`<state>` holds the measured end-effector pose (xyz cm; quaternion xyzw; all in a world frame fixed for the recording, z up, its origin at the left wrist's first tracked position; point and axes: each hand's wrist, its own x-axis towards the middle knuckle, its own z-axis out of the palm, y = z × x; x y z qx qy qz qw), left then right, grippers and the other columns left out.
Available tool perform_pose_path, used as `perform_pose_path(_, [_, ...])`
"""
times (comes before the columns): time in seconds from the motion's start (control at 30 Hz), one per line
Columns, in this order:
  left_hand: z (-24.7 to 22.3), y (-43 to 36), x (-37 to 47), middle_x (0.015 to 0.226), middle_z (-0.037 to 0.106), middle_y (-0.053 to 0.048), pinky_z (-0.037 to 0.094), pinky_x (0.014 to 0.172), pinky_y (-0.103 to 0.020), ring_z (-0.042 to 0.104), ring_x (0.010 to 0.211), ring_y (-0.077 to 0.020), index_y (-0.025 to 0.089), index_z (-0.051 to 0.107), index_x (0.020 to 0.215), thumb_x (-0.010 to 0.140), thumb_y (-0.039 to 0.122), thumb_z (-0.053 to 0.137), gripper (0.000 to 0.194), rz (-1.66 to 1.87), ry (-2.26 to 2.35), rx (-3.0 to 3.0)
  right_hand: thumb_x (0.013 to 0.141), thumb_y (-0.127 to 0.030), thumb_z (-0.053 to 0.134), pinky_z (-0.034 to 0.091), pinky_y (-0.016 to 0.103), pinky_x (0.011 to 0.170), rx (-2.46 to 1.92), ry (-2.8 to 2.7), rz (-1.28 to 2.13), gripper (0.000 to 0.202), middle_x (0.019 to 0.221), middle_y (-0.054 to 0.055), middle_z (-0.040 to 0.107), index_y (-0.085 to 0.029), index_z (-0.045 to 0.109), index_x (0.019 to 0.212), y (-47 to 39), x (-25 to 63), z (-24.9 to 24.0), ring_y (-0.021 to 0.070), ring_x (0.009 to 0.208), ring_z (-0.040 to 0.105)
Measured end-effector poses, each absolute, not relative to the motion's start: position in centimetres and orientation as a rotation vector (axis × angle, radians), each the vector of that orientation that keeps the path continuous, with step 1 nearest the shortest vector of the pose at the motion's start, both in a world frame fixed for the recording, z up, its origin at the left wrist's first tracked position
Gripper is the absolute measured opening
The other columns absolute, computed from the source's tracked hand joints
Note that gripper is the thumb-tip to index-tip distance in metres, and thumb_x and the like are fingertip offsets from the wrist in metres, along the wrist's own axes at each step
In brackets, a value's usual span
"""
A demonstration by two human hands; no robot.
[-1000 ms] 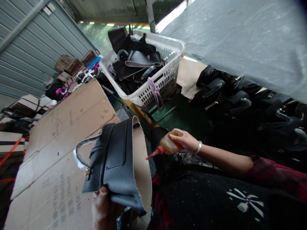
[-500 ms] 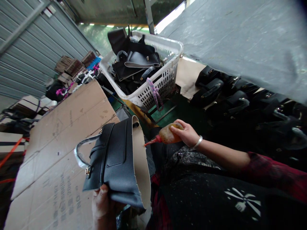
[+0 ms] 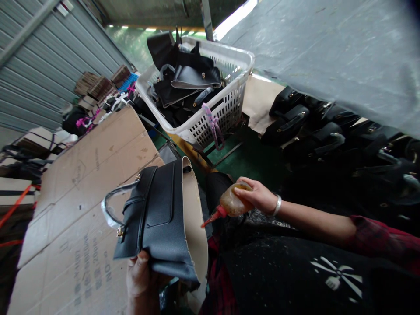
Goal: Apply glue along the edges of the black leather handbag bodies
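A black handbag (image 3: 164, 218) lies tilted on its side, its open end with a beige inner face turned toward my body. My left hand (image 3: 139, 273) grips the bag's lower edge, thumb on the outside and the other fingers hidden beneath. In my right hand (image 3: 257, 196) is a squeeze bottle (image 3: 234, 201) of amber liquid, fingers wrapped round it. The bottle's red nozzle points down and left, its tip by the rim of the bag's beige opening. The bag's wrapped handle (image 3: 110, 205) sticks out on the left.
Cardboard (image 3: 95, 175) covers the surface at left. A white basket (image 3: 226, 109) filled with black bag pieces stands ahead. At right, a grey tabletop (image 3: 321, 48) extends above rows of black bags (image 3: 324, 140). Stacked pieces line the far left.
My right hand and the bottle have moved down, toward my body, so the nozzle tip sits lower along the bag's opening. My left hand still holds the bag in nearly the same place.
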<state>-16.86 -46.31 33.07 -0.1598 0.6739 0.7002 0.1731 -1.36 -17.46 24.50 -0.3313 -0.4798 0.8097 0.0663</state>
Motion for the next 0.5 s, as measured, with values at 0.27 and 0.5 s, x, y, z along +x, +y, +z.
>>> perform_pose_path(0.27, [32.7,-46.6,-16.9,0.078,0.071,-0.002,0.057,0.056,-0.034,0.065,0.065,-0.0225,0.022,0.068,0.1,0.033,0.041,0.091,0.073,1.999,1.967,-0.403,0.055,-0.061,0.075,0.039,0.026,0.054,-1.052,-1.51,2.249,0.05,0.062,-0.004,0.051,-0.02,0.052,0.072,-16.4,-1.5,23.4,0.0121,0.058,0.046])
perform_pose_path(0.5, [33.1,-46.0,-16.8,0.069,0.068,0.001,0.055,0.049,-0.034,0.061,0.056,-0.0206,0.024,0.067,0.1,0.024,0.042,0.091,0.082,1.971,2.01,-0.479,0.055,-0.059,0.077,0.043,0.027,0.059,-1.041,-1.198,2.216,0.05,0.065,-0.004,0.052,-0.021,0.05,0.074,-15.7,-3.6,22.4,0.0126,0.06,0.049])
